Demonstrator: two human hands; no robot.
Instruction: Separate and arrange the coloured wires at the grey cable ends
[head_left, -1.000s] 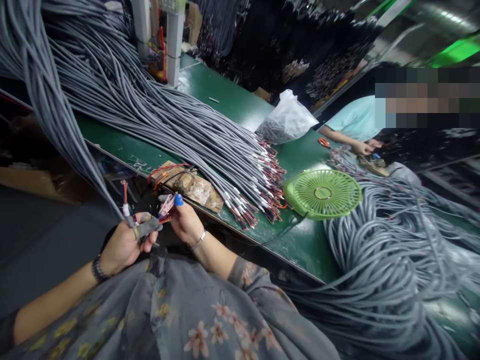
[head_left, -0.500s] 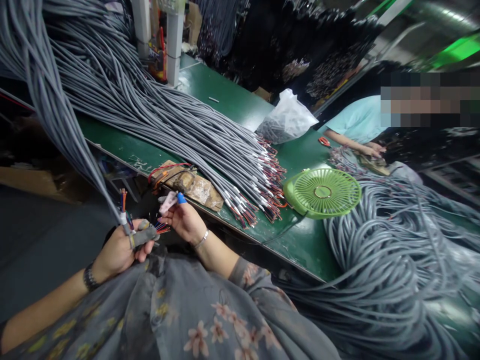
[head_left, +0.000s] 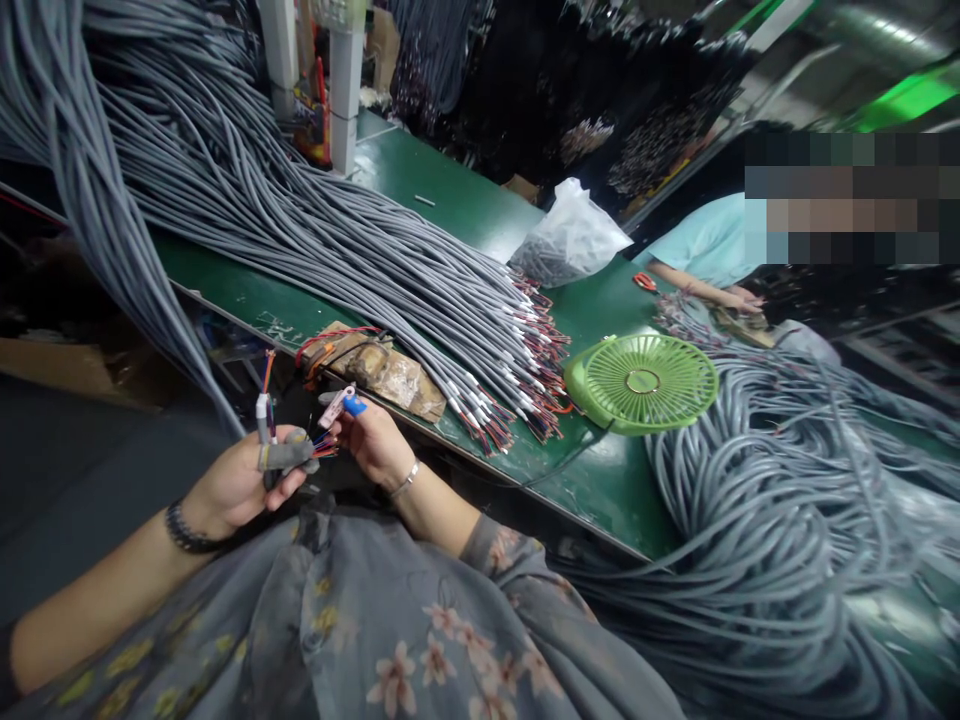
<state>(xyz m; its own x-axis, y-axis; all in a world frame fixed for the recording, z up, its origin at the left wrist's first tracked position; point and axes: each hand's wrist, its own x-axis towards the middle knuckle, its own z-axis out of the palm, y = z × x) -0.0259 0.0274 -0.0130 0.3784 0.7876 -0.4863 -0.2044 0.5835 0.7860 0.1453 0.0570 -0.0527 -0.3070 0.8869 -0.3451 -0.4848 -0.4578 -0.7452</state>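
My left hand, with grey covers on its thumb and finger, is closed around grey cables that hang down from the pile at the left. One cable end with a white band sticks up from the fist, thin orange and blue wires fanning out on top. More coloured wires point right from between the fingers. My right hand, wearing a blue fingertip cover, pinches a small pale pink flat piece close to those wires. Its exact kind is unclear.
Many grey cables lie across the green table, their wire ends bared. A taped board sits at the near edge. Beyond are a green fan, a plastic bag, coiled cables and a co-worker's hands.
The banded cable end in my left hand has swung more upright and stands higher. My right hand has turned slightly, and the pink piece shows more of its face.
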